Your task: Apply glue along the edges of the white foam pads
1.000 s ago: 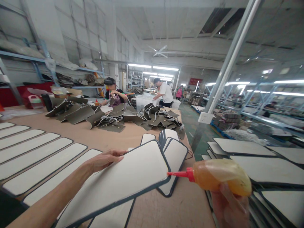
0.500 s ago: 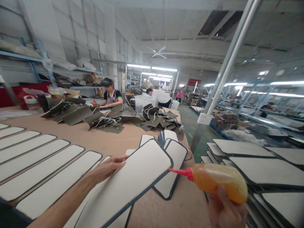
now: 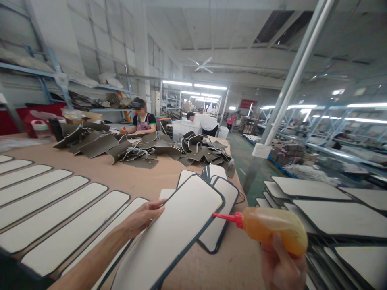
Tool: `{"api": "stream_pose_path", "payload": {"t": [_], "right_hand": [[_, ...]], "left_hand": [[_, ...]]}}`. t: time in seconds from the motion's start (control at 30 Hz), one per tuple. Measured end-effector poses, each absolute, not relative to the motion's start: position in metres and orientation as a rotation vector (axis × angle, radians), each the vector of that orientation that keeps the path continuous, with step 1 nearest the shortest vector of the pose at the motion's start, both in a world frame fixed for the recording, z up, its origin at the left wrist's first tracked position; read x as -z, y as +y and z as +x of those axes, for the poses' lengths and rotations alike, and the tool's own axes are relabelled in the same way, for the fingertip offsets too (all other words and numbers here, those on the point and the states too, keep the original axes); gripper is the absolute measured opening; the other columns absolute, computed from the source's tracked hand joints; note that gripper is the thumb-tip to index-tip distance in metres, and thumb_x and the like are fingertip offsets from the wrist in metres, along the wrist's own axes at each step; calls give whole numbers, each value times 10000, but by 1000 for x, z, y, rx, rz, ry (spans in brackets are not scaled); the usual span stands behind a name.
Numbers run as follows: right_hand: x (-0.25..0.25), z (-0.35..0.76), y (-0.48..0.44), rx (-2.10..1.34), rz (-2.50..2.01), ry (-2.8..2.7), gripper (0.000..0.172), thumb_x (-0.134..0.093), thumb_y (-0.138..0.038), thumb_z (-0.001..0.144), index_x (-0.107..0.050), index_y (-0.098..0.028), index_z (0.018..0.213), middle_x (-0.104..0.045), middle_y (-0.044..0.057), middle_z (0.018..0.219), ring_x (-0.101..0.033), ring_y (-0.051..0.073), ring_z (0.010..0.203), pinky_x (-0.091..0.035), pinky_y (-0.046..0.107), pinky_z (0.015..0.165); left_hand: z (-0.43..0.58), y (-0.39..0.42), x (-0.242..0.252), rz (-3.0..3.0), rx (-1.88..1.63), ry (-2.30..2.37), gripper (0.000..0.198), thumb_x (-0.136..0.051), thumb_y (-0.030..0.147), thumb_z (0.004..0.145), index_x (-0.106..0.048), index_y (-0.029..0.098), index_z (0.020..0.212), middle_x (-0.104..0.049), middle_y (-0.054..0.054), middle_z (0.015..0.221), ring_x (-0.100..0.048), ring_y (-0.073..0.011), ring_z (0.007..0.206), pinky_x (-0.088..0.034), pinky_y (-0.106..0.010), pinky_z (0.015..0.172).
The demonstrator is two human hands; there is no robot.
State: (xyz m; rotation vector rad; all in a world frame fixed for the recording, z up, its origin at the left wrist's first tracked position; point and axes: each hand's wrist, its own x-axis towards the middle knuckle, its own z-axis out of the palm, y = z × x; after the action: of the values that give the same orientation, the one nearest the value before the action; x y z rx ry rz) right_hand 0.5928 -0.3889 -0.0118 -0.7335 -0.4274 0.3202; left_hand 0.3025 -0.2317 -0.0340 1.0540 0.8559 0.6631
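My left hand (image 3: 145, 217) pinches the left edge of a long cream panel (image 3: 178, 221) with rounded corners and a dark rim, raised at a tilt over the table. In my right hand (image 3: 282, 262) is a squeeze bottle (image 3: 273, 229) of amber liquid, lying nearly level with its red nozzle pointing left. The nozzle tip is at the panel's right edge, just below the far right corner; whether it touches cannot be made out. A thin yellowish line shows along that corner. Beneath the held panel lie further rimmed panels (image 3: 216, 231), partly covered.
A row of similar panels (image 3: 75, 225) lies on the brown table (image 3: 145, 177) at left. Olive-grey cut pieces (image 3: 99, 147) are heaped at the back. Stacked panels (image 3: 329, 215) stand at right, near a metal post (image 3: 273, 121) with a socket box. A co-worker (image 3: 143, 121) sits beyond the heap.
The held panel has shifted slightly to the right with my left hand. The bottle has moved a little left, its nozzle tip now lower along the panel's right edge, away from the corner.
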Motion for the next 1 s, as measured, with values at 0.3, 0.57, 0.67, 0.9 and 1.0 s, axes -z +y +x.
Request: {"api": "stream_pose_path", "payload": {"t": [0.3,0.57,0.67,0.9,1.0], "right_hand": [[14,593,-390,-391,-716,-403,264,-777,-179,604,-669,-195,844,-674,-33,793,-623,118,766,-514,184,755],[23,593,-391,-408,-768,-380,326,-783,-223,603,-662,-161,899,-671,-3,763,-616,125,721,-511,188,684],[22,591,-392,-430,-755,-412,393,-786,-231,597,-658,-167,963,-672,2,768,-617,133,736,-503,208,702],[22,590,-394,-460,-754,-414,382,-803,-232,563,-672,-183,919,-661,-17,731,-607,114,673,-504,190,688],[24,591,-395,-478,-769,-413,383,-807,-234,553,-673,-180,907,-656,-13,721,-608,122,692,-506,193,682]], "left_hand": [[316,-241,28,997,-703,869,625,-769,322,624,-571,192,1202,-704,-53,935,-636,-153,768,-468,-216,635],[325,-244,28,1010,-725,914,618,-737,325,664,-531,192,1231,-665,-53,1070,-610,-146,849,-456,-206,630],[327,-247,26,994,-752,960,649,-749,322,643,-524,178,1235,-671,-48,1038,-602,-139,824,-451,-202,612],[333,-253,22,988,-787,999,629,-773,335,599,-578,189,1179,-686,-17,899,-585,-126,747,-417,-193,555],[335,-255,21,983,-789,1005,638,-780,345,583,-586,196,1172,-689,-11,875,-581,-127,739,-413,-196,560]]}}
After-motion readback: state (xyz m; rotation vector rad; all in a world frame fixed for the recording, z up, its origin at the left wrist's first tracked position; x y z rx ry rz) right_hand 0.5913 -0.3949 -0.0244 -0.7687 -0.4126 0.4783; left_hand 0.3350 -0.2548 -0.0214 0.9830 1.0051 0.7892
